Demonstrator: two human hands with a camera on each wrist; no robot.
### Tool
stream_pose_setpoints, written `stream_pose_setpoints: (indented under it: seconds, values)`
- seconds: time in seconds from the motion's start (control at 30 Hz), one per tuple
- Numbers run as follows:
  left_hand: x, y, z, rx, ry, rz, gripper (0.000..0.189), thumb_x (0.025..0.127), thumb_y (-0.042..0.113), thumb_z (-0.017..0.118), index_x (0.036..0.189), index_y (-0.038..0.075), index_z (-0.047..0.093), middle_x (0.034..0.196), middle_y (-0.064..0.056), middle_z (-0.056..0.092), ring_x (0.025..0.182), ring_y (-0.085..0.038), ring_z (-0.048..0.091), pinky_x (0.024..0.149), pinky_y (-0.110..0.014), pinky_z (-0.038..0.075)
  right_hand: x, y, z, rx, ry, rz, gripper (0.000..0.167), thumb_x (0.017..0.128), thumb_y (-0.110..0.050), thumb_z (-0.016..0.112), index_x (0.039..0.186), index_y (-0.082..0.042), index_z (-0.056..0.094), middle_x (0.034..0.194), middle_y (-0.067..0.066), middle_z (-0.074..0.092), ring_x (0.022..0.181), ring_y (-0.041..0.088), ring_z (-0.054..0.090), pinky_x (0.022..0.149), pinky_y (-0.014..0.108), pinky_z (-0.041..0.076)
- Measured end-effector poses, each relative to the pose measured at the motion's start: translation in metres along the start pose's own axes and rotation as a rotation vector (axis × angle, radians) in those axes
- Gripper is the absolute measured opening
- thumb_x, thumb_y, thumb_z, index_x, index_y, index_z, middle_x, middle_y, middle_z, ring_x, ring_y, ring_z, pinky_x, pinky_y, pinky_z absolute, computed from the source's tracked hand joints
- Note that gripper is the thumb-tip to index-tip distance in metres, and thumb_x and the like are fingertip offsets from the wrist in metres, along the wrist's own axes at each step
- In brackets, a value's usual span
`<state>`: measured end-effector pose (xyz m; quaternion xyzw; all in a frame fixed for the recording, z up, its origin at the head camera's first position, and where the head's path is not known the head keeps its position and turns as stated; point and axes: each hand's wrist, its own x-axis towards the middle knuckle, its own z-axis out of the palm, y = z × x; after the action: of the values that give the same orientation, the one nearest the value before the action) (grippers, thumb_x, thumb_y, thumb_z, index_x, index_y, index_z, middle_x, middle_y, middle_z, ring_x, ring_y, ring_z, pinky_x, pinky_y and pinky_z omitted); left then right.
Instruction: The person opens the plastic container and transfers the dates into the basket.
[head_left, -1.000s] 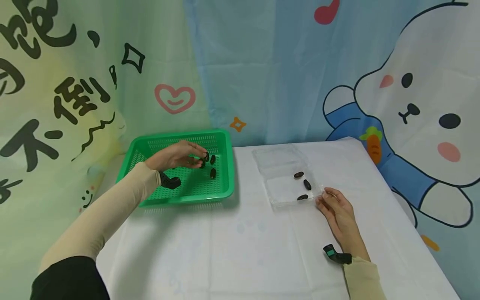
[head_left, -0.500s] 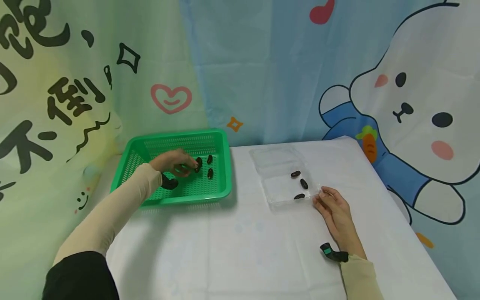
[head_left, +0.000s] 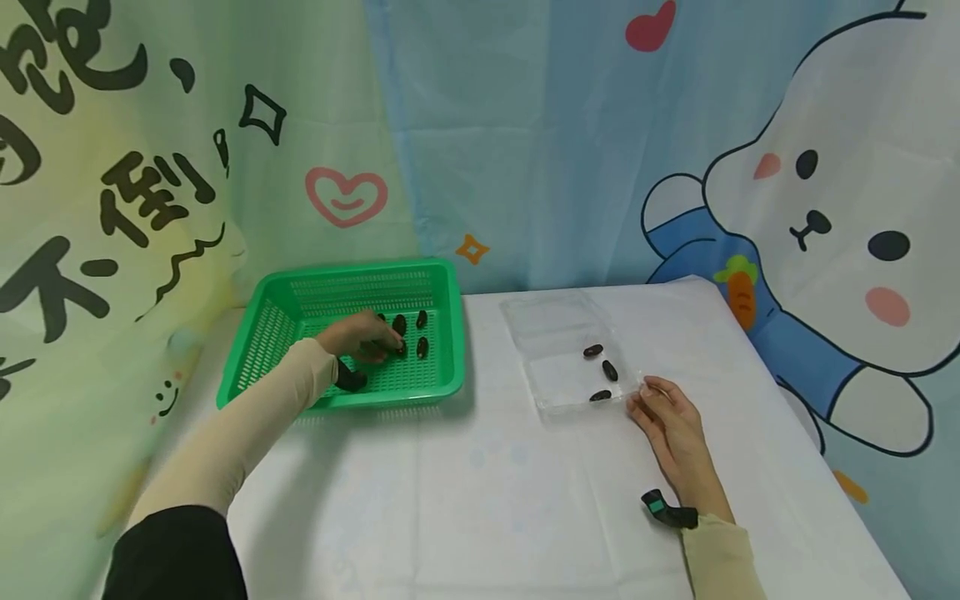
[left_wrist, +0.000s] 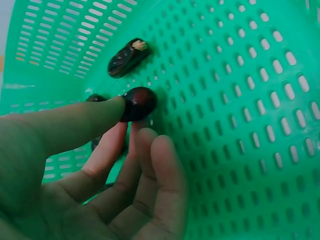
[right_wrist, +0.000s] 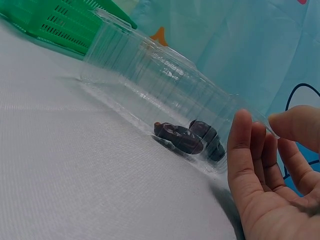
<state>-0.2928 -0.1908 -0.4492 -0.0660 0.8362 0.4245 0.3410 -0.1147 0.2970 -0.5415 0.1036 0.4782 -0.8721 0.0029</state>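
- Green basket (head_left: pixel 453 350), head view: the left hand (head_left: pixel 362 336) is inside, near dark pods (head_left: pixel 422 347); rightward, a clear box (head_left: pixel 558 382) holds three others.
- Left wrist: thumb and fingertip pinch one glossy pod (left_wrist: pixel 142 103) inside the basket.
- Right wrist: the right hand (right_wrist: pixel 277 175) pinches the box's edge.

The rectangular plastic basket (head_left: pixel 360 287) is green, the oval pieces (head_left: pixel 610 371) blackish-brown, the plastic box (right_wrist: pixel 160 75) clear, the surface (head_left: pixel 450 500) white, the fabric backdrop (head_left: pixel 480 125) blue-green with reddish hearts (head_left: pixel 650 29).

A pastel curtain (head_left: pixel 480 142) printed with a cartoon animal (head_left: pixel 843 196) hangs behind a white-covered table (head_left: pixel 480 508)
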Motion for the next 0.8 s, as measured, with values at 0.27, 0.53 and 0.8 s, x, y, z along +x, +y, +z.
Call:
stream_pose_setpoints:
  seconds: [0.27,0.53,0.8]
  values:
    - [-0.007,0.002,0.006,0.030,0.027,0.079,0.029,0.100,0.011,0.066,0.123,-0.007,0.072,0.122,-0.019,0.073,0.096,-0.028,0.074,0.094,-0.042,0.061,0.002,-0.002,-0.001,-0.011,-0.022,-0.012,0.030,0.104,-0.005,0.061,0.133,-0.007,0.054,0.114,0.003,0.062,0.104,0.010,0.068,0.095,0.022,0.059]
    - [-0.006,0.005,0.009,0.005,0.039,0.072,0.026,0.099,0.006,0.066,0.119,-0.009,0.073,0.110,-0.019,0.074,0.095,-0.030,0.077,0.098,-0.046,0.060,0.002,-0.003,0.000,-0.014,-0.010,-0.019,0.027,0.104,-0.004,0.062,0.130,-0.007,0.057,0.109,0.002,0.066,0.102,0.010,0.068,0.094,0.023,0.060]
    - [-0.007,0.002,0.012,-0.010,0.002,0.104,0.020,0.100,0.004,0.065,0.109,-0.013,0.073,0.096,-0.020,0.077,0.086,-0.026,0.078,0.101,-0.048,0.059,-0.001,-0.001,-0.003,-0.015,-0.007,-0.002,0.032,0.104,-0.005,0.062,0.135,-0.007,0.054,0.112,0.002,0.064,0.103,0.010,0.068,0.094,0.022,0.060]
